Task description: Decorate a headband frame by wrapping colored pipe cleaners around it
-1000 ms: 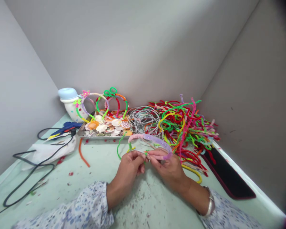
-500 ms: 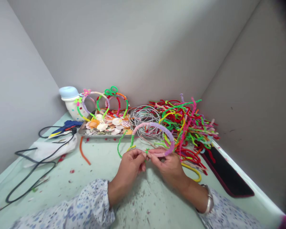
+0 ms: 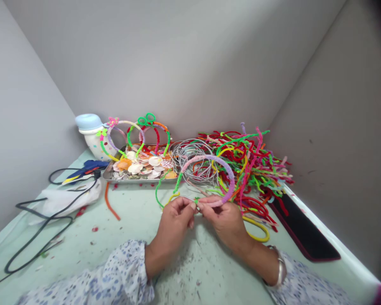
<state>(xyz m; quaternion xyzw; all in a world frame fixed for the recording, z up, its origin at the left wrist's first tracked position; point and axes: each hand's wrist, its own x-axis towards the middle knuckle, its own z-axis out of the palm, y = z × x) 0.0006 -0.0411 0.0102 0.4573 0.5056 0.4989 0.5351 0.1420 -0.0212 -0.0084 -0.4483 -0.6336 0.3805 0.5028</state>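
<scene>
Between my hands is a wire hoop (image 3: pixel 227 169) wrapped in pink, purple and green pipe cleaner. My left hand (image 3: pixel 175 222) is closed, pinching the hoop's near left part between thumb and fingers. My right hand (image 3: pixel 224 220) is closed too, gripping the pink-wrapped near end. A small tuft of green pipe cleaner (image 3: pixel 196 200) shows at the fingertips, where the hands almost meet. Left of the hoop, a thin green pipe cleaner (image 3: pixel 158 195) curves up from behind my left hand. Fingers hide part of the near side of the hoop.
Behind the hoop lie coiled silver wire (image 3: pixel 193 146) and a heap of pipe cleaners (image 3: pixel 250 161). A metal tray (image 3: pixel 139 181) holds shells, with finished-looking hoops (image 3: pixel 136 127) standing in it. At left are a white container (image 3: pixel 97 142), a blue glue gun (image 3: pixel 87 168) and its black cord (image 3: pixel 28 236).
The hoop's upper part has tipped slightly to the right and turned a little. Both hands keep their pinch at nearly the same spot. The view has shifted slightly.
</scene>
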